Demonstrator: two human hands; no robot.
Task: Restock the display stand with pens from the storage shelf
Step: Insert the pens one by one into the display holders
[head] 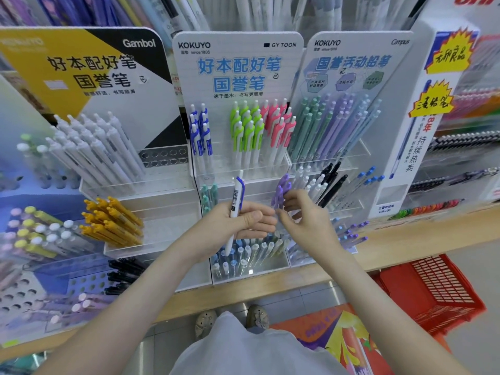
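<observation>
My left hand [244,221] grips a white pen with a blue clip [237,201], held upright with its tip pointing down. My right hand [304,215] holds a small bunch of purple-clipped pens [280,192] just to the right of it. Both hands hover in front of the middle tier of the white Kokuyo display stand [238,66]. On its top tier stand blue-clipped pens [200,131], green ones [247,125] and pink ones [278,123]. Pale blue pens [243,255] fill the lowest tier under my hands.
A Gambol stand [89,66] at the left holds white pens [94,150] and yellow pens [113,220]. Pastel mechanical pencils [335,123] stand at the right. A red basket [433,290] sits below the wooden shelf edge [405,244]. My shoes [232,319] show on the floor.
</observation>
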